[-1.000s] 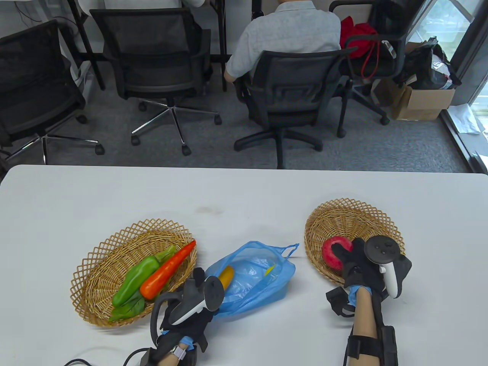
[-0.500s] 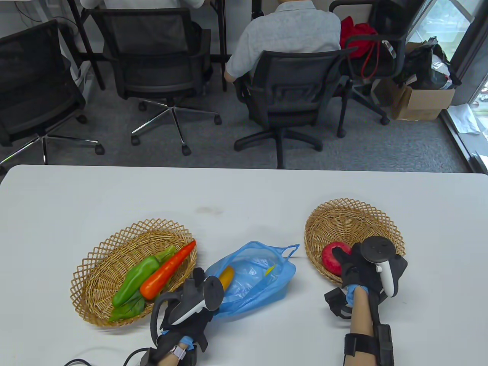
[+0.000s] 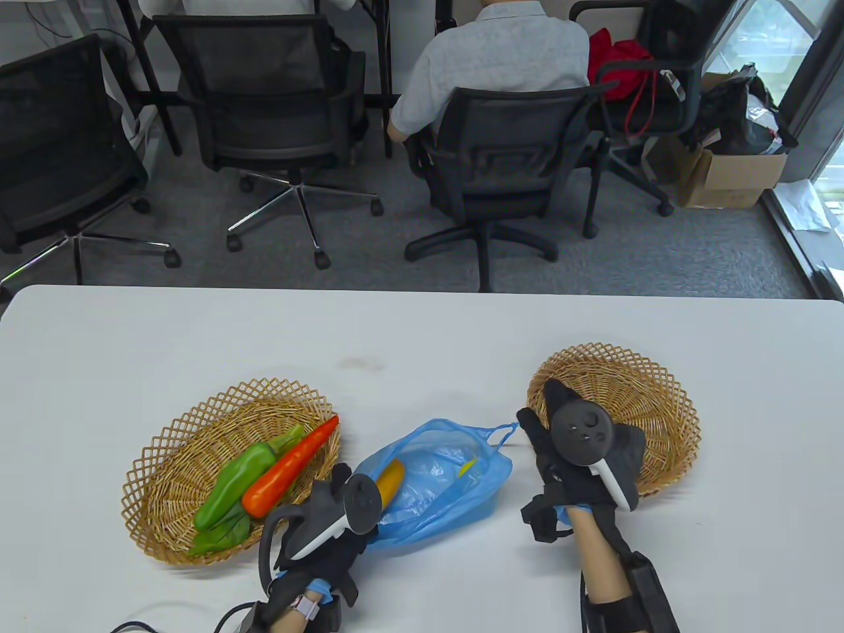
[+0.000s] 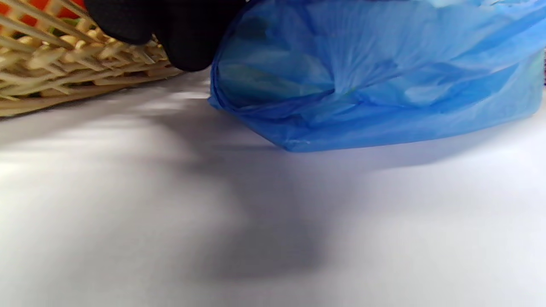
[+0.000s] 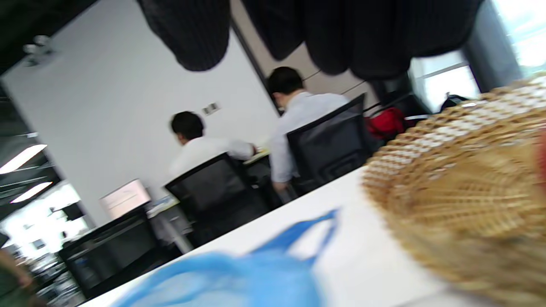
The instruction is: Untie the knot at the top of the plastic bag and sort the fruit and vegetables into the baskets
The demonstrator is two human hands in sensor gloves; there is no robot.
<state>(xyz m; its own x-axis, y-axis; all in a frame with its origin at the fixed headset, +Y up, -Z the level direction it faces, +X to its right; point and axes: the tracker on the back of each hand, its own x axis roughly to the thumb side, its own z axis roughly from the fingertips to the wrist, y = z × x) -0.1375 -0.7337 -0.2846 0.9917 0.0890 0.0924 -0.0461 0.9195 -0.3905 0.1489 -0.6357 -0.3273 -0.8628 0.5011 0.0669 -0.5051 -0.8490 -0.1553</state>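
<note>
A blue plastic bag (image 3: 438, 488) lies open between two wicker baskets, with an orange-yellow fruit (image 3: 390, 478) and a small yellow piece (image 3: 467, 467) inside it. My left hand (image 3: 339, 488) sits on the bag's left corner, and its curled fingers (image 4: 183, 42) grip the bag (image 4: 362, 76) beside the left basket (image 4: 64, 72). A green pepper (image 3: 234, 478), a carrot (image 3: 290, 465) and a leafy green (image 3: 217, 537) lie in that left basket (image 3: 171, 435). My right hand (image 3: 537, 405) hovers empty over the left rim of the right basket (image 3: 613, 353), fingers spread near the bag's handle (image 3: 501, 432). The hand hides the red apple.
Bare white tabletop (image 3: 395, 330) stretches beyond the baskets to the far edge. Behind it stand several office chairs (image 3: 501, 151) with people seated facing away. Blurred in the right wrist view are the basket (image 5: 460, 200) and the bag (image 5: 239, 277).
My right hand has let go of the red apple in the right basket and moved left toward the bag, fingers now spread. The left hand has stayed at the bag.
</note>
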